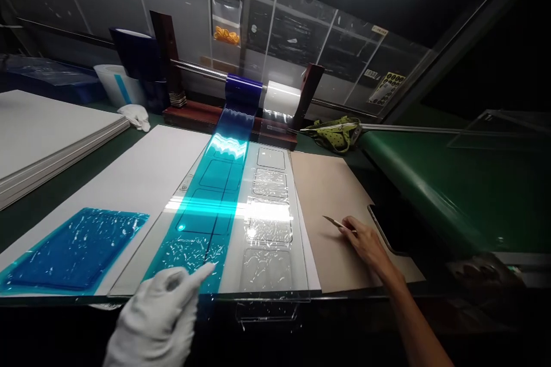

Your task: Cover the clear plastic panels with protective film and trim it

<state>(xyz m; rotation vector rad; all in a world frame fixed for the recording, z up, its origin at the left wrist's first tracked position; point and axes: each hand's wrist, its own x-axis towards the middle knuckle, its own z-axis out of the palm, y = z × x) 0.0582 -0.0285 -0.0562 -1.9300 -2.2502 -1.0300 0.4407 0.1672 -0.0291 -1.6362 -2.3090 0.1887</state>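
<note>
My right hand (365,241), bare, is shut on a small craft knife (333,222) whose blade points left, above a sheet of brown kraft paper (327,195). My left hand (155,315), in a white cotton glove, holds nothing and has its index finger extended at the near end of a blue film strip (206,212). That strip runs from a dark blue film roll (243,93) across a clear sheet marked with rounded rectangles (269,223). A separate blue film piece (75,249) lies on a white sheet (129,183) to the left.
A roll of clear film (282,98) sits beside the blue roll on a metal bar between wooden stands. A stack of white boards (51,137) and a white cloth (134,117) lie left. A green conveyor belt (443,183) runs along the right.
</note>
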